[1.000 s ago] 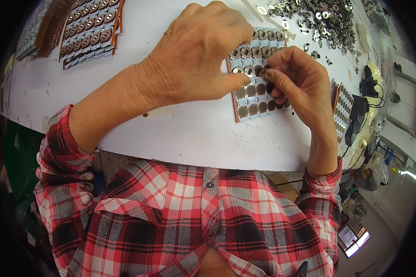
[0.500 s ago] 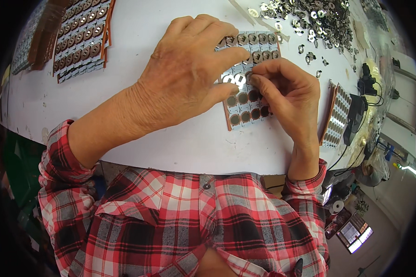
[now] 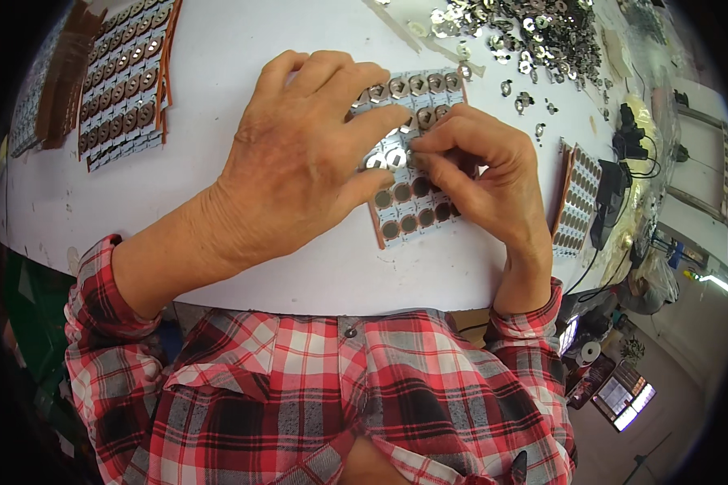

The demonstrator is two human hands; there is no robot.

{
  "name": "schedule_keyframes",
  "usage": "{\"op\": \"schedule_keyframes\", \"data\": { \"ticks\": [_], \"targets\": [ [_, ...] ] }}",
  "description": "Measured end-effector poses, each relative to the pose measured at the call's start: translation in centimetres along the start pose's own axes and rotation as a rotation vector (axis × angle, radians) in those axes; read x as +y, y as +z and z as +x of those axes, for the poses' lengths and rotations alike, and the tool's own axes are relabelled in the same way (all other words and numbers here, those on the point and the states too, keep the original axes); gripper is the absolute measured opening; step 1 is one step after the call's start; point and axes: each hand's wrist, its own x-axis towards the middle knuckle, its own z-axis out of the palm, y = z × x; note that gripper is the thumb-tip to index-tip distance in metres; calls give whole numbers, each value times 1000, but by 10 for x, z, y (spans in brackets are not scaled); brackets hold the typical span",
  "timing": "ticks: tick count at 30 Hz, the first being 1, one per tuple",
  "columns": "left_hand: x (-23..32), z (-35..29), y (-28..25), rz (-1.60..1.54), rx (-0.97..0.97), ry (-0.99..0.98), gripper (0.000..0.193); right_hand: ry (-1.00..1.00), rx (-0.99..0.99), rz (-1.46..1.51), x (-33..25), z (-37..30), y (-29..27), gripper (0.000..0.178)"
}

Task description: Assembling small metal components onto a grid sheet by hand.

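While left hand (image 3: 299, 153) lies flat on gridded sheet (image 3: 412, 212), right hand (image 3: 481, 174) fingers pinched — washer unseen, sheet part-filled

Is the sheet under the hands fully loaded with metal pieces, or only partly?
Partly. The sheet carries shiny metal pieces in its far rows, while the near rows show only bare brown rounds.

Left hand (image 3: 299, 153) covers the left part of the sheet (image 3: 412, 218), right hand (image 3: 481, 174) its right edge, fingertips hide whatever is pinched between them; pile of metal parts (image 3: 542, 36) and stacked sheets (image 3: 121, 81) run off the top edge.
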Motion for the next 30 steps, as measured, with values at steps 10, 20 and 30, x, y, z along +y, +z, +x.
{"op": "schedule_keyframes", "data": {
  "ticks": [10,20,30],
  "targets": [
    [6,-5,-3,13,-44,-13,57,25,-45,-60,-3,-4,1,11],
    [-7,-3,-9,31,11,-13,53,-210,393,-422,41,28,-25,22],
    [-9,-6,-7,52,-2,-24,53,8,64,-99,0,14,-8,12]
  ]
}}
